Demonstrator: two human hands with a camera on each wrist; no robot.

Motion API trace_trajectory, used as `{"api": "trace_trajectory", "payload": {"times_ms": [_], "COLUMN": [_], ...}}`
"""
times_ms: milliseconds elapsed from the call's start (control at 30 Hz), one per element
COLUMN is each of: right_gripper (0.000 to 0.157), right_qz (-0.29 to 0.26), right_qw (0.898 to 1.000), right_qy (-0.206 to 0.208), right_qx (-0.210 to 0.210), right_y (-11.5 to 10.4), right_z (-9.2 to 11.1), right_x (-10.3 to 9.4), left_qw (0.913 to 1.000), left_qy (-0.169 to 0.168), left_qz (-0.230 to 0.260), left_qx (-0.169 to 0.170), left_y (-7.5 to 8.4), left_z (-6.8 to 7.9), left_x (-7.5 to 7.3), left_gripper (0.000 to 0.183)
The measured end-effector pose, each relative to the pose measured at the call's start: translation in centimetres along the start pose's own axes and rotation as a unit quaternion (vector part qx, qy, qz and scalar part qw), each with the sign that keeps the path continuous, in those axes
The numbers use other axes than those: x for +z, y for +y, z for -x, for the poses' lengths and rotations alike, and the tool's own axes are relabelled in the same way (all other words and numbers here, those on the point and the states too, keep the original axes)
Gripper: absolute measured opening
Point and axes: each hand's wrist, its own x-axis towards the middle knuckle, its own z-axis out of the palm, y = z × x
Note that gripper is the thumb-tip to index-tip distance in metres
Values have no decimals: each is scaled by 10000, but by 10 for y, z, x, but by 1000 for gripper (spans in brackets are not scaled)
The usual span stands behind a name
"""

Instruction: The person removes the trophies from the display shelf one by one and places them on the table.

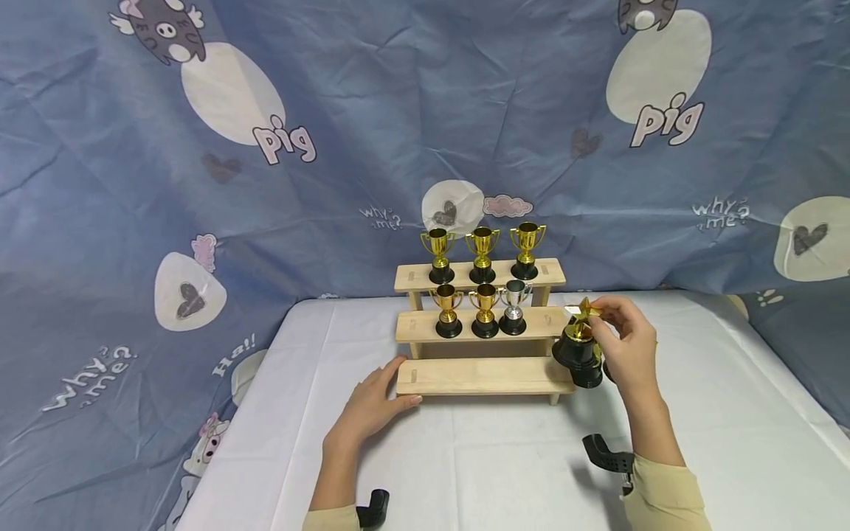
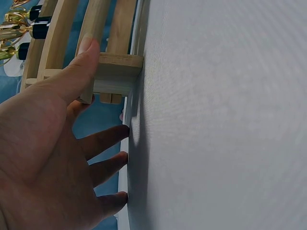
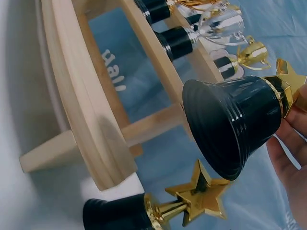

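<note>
In the head view, my right hand (image 1: 625, 345) pinches a gold star trophy (image 1: 581, 338) by its star top, just off the right end of the wooden tiered shelf (image 1: 485, 377). The right wrist view shows its wide black base (image 3: 232, 122) tilted, hollow underside visible. My left hand (image 1: 374, 402) grips the left end of the lowest step between thumb and index finger; its other fingertips reach down to the tabletop. A second star trophy (image 3: 199, 191) with a black base stands on the table below the raised one, partly hidden in the head view.
Three gold cup trophies (image 1: 482, 254) stand on the top step. On the middle step are two gold cups (image 1: 448, 310) and a silver cup (image 1: 514, 306). The white-covered table (image 1: 505, 464) ends at a blue printed cloth (image 1: 372, 147) behind.
</note>
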Motion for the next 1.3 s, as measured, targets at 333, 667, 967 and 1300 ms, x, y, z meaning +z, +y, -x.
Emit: {"api": "trace_trajectory", "payload": {"times_ms": [333, 667, 967, 1300], "right_gripper": [18, 17, 16, 14], "right_qz": [82, 80, 51, -9], "right_qw": [9994, 9987, 9970, 9937], "right_qy": [318, 511, 770, 1124], "right_qx": [-147, -4, 1, -15], "right_y": [10, 8, 12, 17], "right_z": [-6, -7, -8, -13], "right_x": [-17, -31, -46, -64], "left_qw": [10000, 10000, 10000, 9999], "left_qy": [-1, -16, -61, -57], "left_qz": [-21, 18, 30, 34], "left_qx": [23, -53, -45, -103], "left_y": [0, 0, 0, -2], "left_z": [-1, -2, -3, -1], "left_x": [2, 2, 2, 2], "left_gripper": [84, 85, 85, 84]}}
